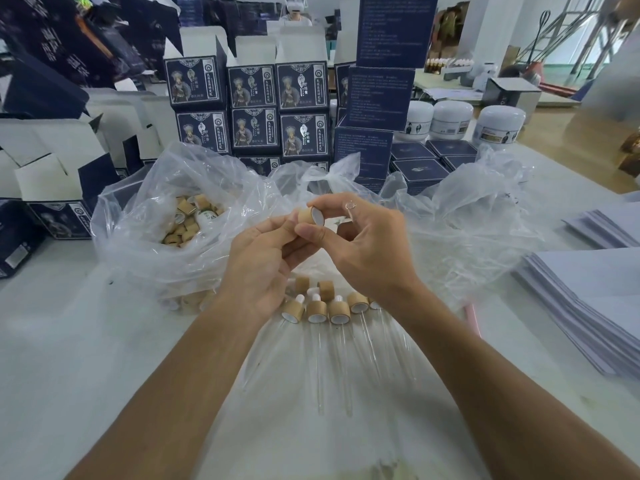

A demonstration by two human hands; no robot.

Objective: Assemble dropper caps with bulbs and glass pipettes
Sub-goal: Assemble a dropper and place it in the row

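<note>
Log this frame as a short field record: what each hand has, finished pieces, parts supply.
left hand: touches the bamboo cap from the left
right hand: pinches the bamboo cap; glass pipette held between fingers
finished droppers: row lying on plastic under the hands
loose caps: in the open plastic bag, left

Tan bamboo cap point(306, 216) (white inside), navy boxes point(254, 86) with figure print, white jars point(452, 116)

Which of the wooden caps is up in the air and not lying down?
The wooden cap pinched between both hands. The right hand and left hand hold it above the table; all the others lie in the bag or on the plastic.
</note>
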